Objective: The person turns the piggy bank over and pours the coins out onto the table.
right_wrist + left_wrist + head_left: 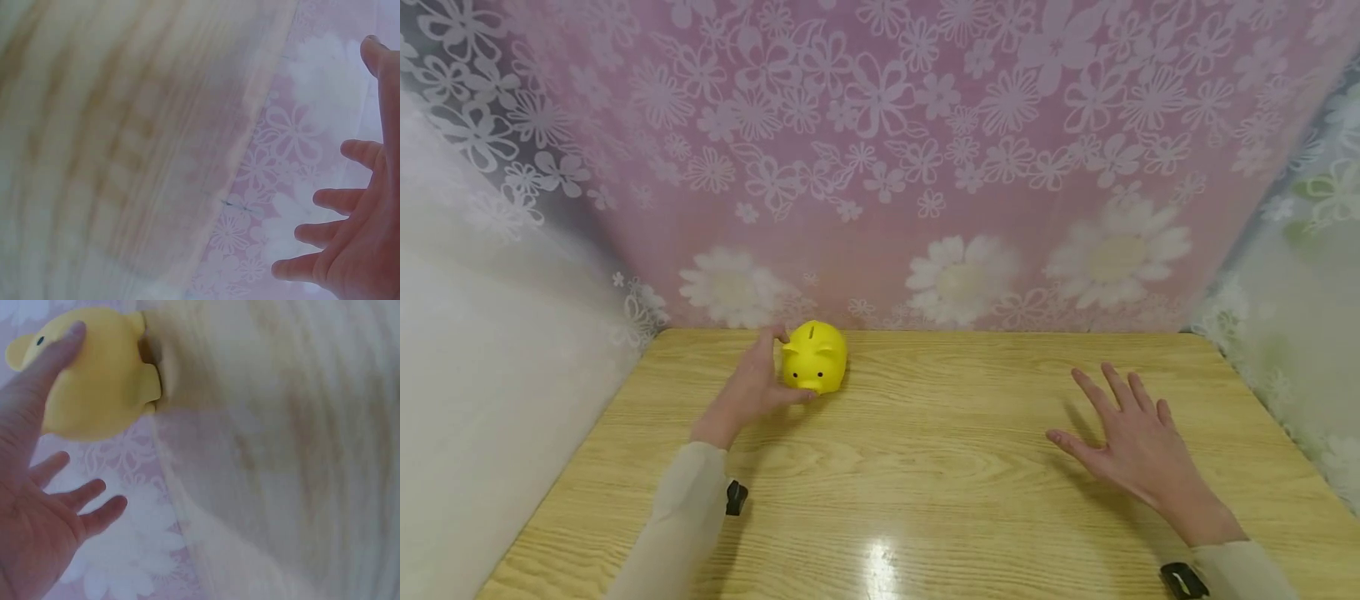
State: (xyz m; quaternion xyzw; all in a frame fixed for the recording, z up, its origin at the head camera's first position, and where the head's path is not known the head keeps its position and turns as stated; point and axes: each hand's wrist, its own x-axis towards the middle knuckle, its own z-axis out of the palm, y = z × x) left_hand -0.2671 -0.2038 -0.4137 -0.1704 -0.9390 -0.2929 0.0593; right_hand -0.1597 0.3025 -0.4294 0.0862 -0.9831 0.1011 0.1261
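A yellow piggy bank (826, 360) with a coin slot on its back is at the far left of the table, its face turned toward me. My left hand (747, 387) grips it from the left, the thumb across the front by the snout and the index finger at the rear. In the left wrist view, the thumb lies on the piggy bank (100, 381) near an eye, while three other fingers stretch out below it, apart from it. Its feet are at the tabletop. Over the table's right side, my right hand (1138, 450) is spread and holds nothing.
The wood-grain table (925, 467) ends at the back against a pink floral curtain (880, 167). Pale sheets of fabric hang on the left (482, 333) and right (1300, 333). Each wrist wears a black device; one strap piece (737, 497) shows at the left sleeve.
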